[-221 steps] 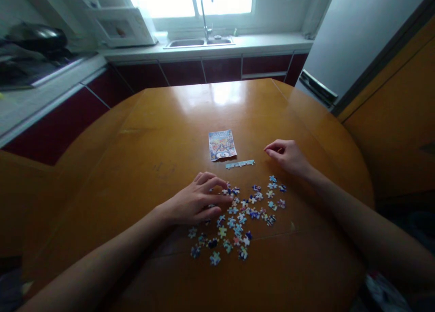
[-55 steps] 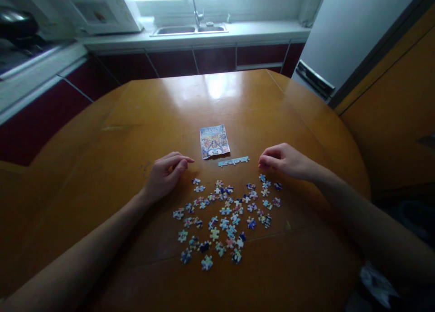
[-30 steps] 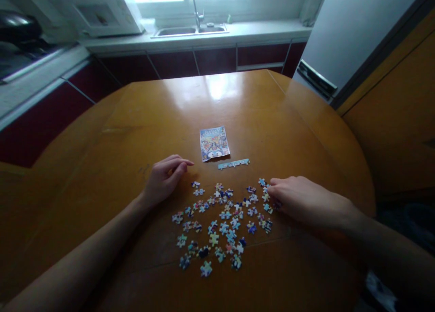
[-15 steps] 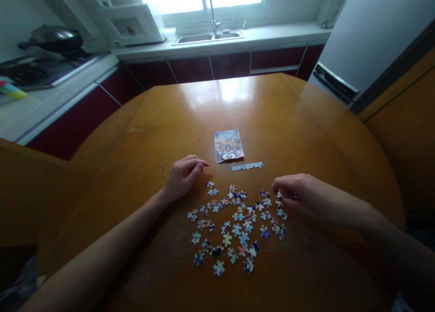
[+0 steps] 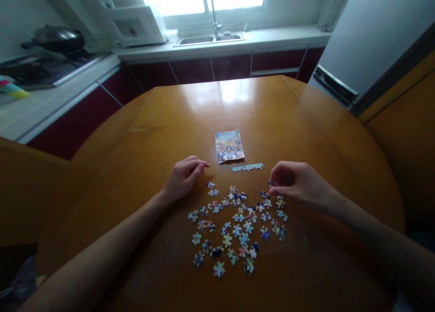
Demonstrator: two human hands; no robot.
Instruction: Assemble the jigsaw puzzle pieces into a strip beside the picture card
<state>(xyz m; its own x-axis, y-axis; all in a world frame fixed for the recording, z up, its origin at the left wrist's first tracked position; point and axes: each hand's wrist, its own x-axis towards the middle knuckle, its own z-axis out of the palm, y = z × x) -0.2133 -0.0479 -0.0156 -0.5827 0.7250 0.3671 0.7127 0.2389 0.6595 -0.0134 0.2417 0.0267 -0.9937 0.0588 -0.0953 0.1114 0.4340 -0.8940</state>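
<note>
My right hand (image 5: 297, 181) is closed in a pinch, with a puzzle piece (image 5: 272, 183) held between thumb and fingertips just over the right edge of the loose pieces. My left hand (image 5: 185, 176) rests on the table left of the pieces, fingers loosely bent, the index finger reaching out, nothing in it. Many loose puzzle pieces (image 5: 237, 230) lie scattered between my forearms. Beyond them lies a joined strip of puzzle pieces (image 5: 248, 167), pale blue. Behind the strip is a small picture sheet (image 5: 229, 146) with a cartoon penguin-like figure.
The wooden table (image 5: 163, 122) has rounded sides and a shiny top. Past it stand a counter with a sink (image 5: 197, 40), a white microwave (image 5: 134, 26), a stove with a dark pan (image 5: 56, 39) at left, and a fridge (image 5: 367, 40) at right.
My right hand has lifted and moved slightly away from me and left, and a puzzle piece now shows in its fingertips. The left hand stays where it was.
</note>
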